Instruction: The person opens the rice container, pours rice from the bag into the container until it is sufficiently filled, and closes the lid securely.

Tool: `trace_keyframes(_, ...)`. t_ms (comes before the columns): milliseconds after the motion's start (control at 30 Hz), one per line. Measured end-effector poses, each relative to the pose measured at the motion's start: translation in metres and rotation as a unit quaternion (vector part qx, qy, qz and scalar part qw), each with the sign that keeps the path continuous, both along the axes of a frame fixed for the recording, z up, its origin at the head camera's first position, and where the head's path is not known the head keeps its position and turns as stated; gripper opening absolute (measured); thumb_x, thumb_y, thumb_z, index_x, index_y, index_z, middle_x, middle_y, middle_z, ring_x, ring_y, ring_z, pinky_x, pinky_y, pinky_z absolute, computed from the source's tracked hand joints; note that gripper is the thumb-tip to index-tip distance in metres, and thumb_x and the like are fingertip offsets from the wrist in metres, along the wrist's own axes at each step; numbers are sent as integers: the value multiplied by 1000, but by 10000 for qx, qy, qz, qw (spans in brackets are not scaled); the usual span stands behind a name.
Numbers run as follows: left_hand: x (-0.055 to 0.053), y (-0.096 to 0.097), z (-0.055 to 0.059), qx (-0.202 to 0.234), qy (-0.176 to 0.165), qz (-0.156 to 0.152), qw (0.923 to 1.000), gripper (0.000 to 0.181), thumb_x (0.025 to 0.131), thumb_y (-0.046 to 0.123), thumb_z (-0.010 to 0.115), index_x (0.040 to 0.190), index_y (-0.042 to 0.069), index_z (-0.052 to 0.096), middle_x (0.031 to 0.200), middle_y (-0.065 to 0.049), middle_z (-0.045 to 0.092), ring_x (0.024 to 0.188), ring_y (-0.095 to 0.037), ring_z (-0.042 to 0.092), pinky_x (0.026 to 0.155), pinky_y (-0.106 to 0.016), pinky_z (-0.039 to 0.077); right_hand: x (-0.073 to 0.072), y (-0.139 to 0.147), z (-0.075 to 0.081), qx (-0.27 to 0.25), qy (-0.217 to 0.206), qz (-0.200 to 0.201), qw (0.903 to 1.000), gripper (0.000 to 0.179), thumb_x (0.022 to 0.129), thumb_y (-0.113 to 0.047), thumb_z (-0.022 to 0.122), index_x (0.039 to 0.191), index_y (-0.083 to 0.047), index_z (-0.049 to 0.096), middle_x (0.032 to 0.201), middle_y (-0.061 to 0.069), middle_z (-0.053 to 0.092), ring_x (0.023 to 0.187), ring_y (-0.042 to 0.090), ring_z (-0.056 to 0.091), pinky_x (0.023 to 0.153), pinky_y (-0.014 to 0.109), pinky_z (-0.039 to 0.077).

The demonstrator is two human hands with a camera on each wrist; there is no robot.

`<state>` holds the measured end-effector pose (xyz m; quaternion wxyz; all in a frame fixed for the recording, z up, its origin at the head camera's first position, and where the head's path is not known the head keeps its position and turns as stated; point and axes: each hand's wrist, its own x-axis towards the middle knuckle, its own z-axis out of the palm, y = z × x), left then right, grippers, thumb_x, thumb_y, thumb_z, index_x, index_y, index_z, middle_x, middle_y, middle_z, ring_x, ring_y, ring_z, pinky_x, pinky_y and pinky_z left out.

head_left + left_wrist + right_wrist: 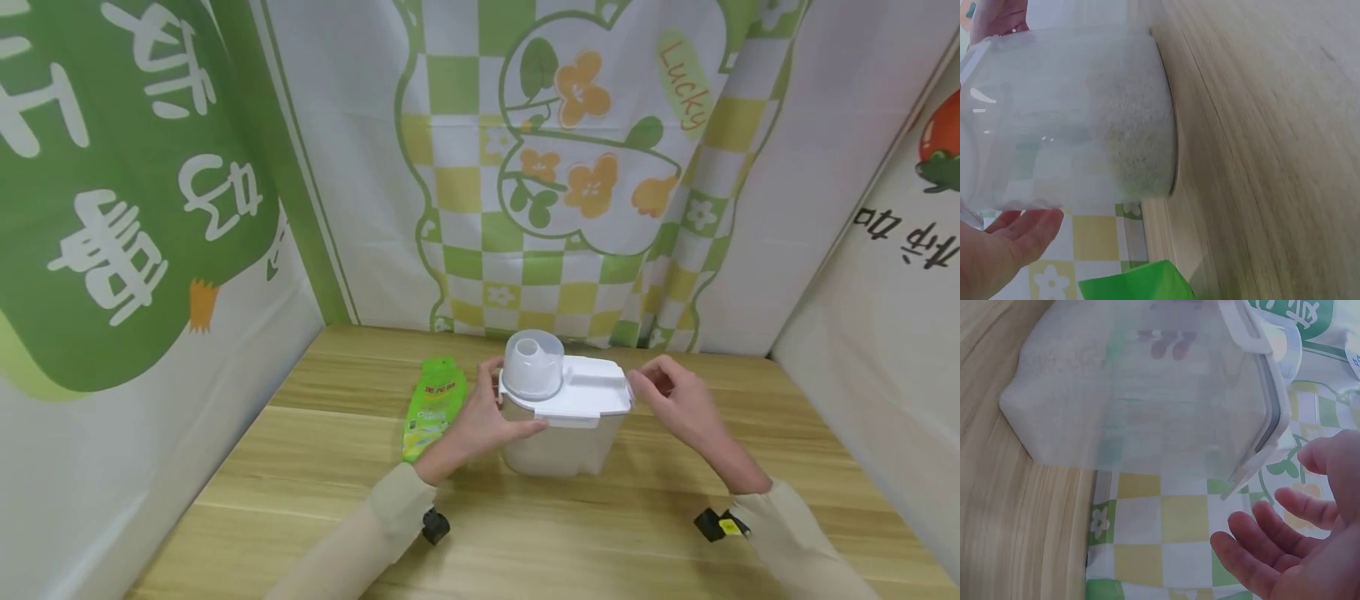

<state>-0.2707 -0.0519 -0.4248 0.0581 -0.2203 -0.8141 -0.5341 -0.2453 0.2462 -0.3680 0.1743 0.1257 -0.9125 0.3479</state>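
A translucent storage container (558, 446) with a white lid (592, 392) stands upright on the table. Over the lid's left end sits a clear round measuring cup (533, 367). Pale grains (1138, 134) fill its lower part in the left wrist view. My left hand (480, 421) grips the container's left end, thumb at the front and fingers round the back. Just off the lid's right end is my right hand (678, 404), its fingers loosely bent with nothing between them. In the right wrist view a lid flap (1247, 472) sticks outward near those fingers.
A bright green packet (435, 404) lies on the wooden table (337, 500), left of the container and beyond my left forearm. Behind the table hangs a checked, flowered cloth (517, 275). Printed cloth walls (225, 400) border the sides.
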Motion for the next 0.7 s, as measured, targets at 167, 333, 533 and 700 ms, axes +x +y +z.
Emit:
trace_keyframes(167,0,-3,-1,-29,87,-180,9998,102,68,31,90,143,14,23,124,-13,54,102,-22,56,87,-35,51,-2,0,-2,-57,-164,241,9996,35,102,-36,51,115,-6,61,107,16,70,95,27,66,74,29,54)
trace_keyframes(333,0,-4,-2,-4,160,-353,9992,101,68,28,90,142,13,24,120,-13,57,98,-18,55,83,-32,50,-4,0,-5,-38,-317,641,9974,38,104,-36,46,127,-9,59,121,16,68,106,33,64,82,39,54)
trace_keyframes(533,0,-6,0,35,106,-521,9986,102,69,28,89,144,12,21,124,-14,57,102,-20,56,85,-34,51,-4,0,-7,50,-385,1058,9936,34,104,-32,47,129,-14,61,120,11,68,95,20,61,73,28,51)
trace_keyframes(700,-2,-8,0,99,34,-668,9977,100,73,23,87,148,12,20,128,-15,55,106,-22,56,90,-38,52,-3,-2,-10,0,-396,1149,9926,32,103,-29,50,127,-12,63,113,12,69,84,12,58,65,24,49)
